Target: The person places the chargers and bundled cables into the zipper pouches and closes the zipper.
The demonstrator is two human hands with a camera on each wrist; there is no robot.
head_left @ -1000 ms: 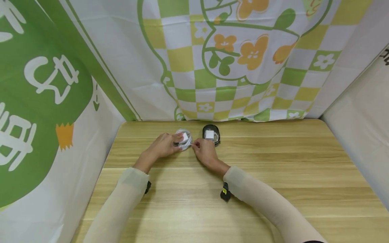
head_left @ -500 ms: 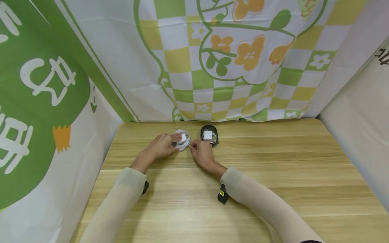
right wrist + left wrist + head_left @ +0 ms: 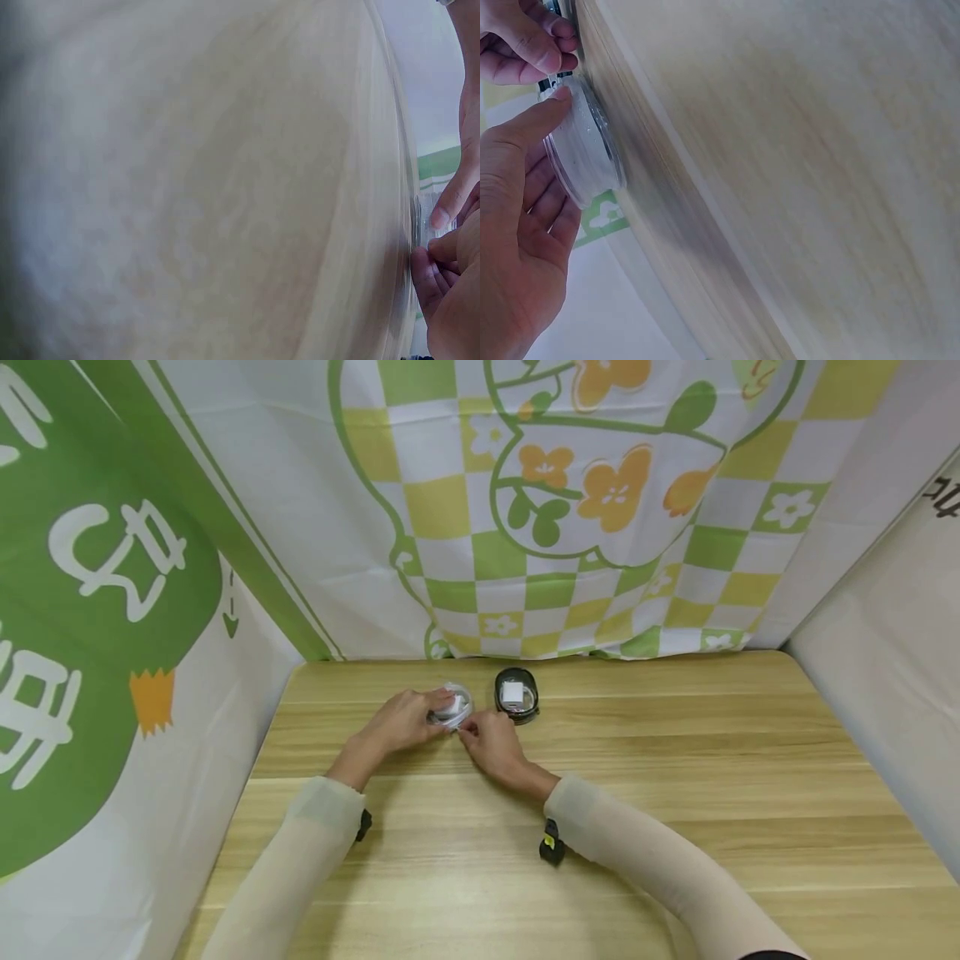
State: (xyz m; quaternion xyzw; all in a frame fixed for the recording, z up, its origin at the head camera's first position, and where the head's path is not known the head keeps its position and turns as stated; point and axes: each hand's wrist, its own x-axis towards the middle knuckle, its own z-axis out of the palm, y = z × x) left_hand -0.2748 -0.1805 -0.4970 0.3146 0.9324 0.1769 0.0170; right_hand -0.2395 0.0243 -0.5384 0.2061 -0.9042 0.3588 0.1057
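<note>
A round clear case [image 3: 463, 694] with a coiled white cable and a white charger block [image 3: 453, 704] inside sits near the table's back edge. My left hand [image 3: 405, 718] grips its left side; in the left wrist view the thumb presses the near face of the case [image 3: 585, 146] and the fingers lie behind. My right hand [image 3: 495, 745] pinches a small pale piece at the front rim with thumb and forefinger; I cannot tell if it is a zip pull or a cable end. Just behind that hand lies a black-rimmed round case [image 3: 517, 713] with another white charger block [image 3: 512, 694] and white cable.
The wooden table [image 3: 712, 793] runs back to a patterned cloth [image 3: 600, 602] hanging behind it. Cloth walls also stand along the left and right sides.
My right hand has slid left and toward me along the rim of the clear case, uncovering more of the black-rimmed case. My left hand keeps its grip; the clear case has turned or tilted slightly.
</note>
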